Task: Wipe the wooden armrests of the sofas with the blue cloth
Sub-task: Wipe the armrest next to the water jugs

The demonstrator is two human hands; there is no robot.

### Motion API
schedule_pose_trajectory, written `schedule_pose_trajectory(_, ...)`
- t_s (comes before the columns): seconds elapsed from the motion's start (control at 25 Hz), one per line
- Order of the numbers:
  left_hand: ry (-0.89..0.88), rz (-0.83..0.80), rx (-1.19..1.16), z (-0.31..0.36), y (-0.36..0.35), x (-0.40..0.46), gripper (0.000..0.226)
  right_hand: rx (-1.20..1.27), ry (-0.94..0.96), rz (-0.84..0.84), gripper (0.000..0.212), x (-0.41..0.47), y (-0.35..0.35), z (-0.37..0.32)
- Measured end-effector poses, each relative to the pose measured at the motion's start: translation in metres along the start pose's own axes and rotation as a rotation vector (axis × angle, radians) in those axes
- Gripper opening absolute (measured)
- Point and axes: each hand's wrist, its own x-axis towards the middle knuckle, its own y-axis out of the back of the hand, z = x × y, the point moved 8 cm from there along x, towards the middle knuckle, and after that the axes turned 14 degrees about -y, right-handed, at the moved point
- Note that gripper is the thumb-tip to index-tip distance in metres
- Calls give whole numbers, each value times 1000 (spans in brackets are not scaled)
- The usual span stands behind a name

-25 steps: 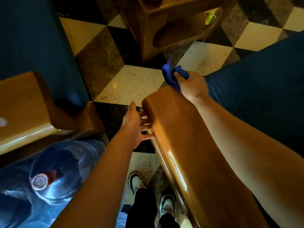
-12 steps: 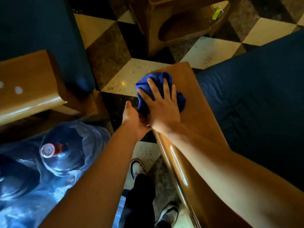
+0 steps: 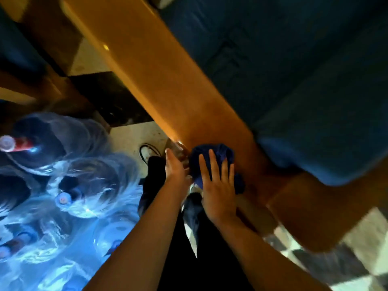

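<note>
The right hand (image 3: pixel 218 192) lies flat with its fingers straight and a bit spread; it presses on the blue cloth (image 3: pixel 212 158); the cloth is bunched up on the near end of the wooden armrest (image 3: pixel 159 66). The left hand (image 3: pixel 175 170) is just beside it, at the left edge of the armrest; its fingers are hidden and blurred, so I cannot tell if they are curled. The dark blue sofa cushion (image 3: pixel 304 70) is on the right; big clear water bottles (image 3: pixel 69 164) stand on the floor at the left.
</note>
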Motion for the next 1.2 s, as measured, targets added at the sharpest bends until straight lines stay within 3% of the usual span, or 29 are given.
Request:
schedule_pose_trajectory(0.2, 75, -95, 85, -121, -6, -42, 78, 14, -23, -56, 73, -94, -28, 111)
schedule_pose_trajectory(0.32, 148, -158, 127, -180, -16, -70, 78, 197, -135, -128, 62, -143, -34, 159)
schedule_pose_trajectory(0.44, 262, -204, 231, -206, -14, -100, 62, 418, -365, -214, 61, -163, -17, 165)
schedule_pose_trajectory(0.56, 327, -332, 376, -188, -12, -110, 43, 441, -560, -280, 62, -142, 8, 141)
schedule_pose_trajectory(0.68, 296, -375, 337, -130, -5, -101, 38, 473, -477, -467, 60, -91, 29, 88)
schedule_pose_trajectory(0.8, 169, -279, 209, -40, 8, -84, 40, 513, -308, -507, 61, -18, 63, 19)
schedule_pose_trajectory(1.04, -240, -105, -17, 194, 65, -37, 47, 625, 56, -589, 33, 116, 130, -195)
schedule_pose_trajectory(1.2, -350, 23, -92, 305, 133, -26, 41, 628, 200, -684, 24, 152, 155, -320)
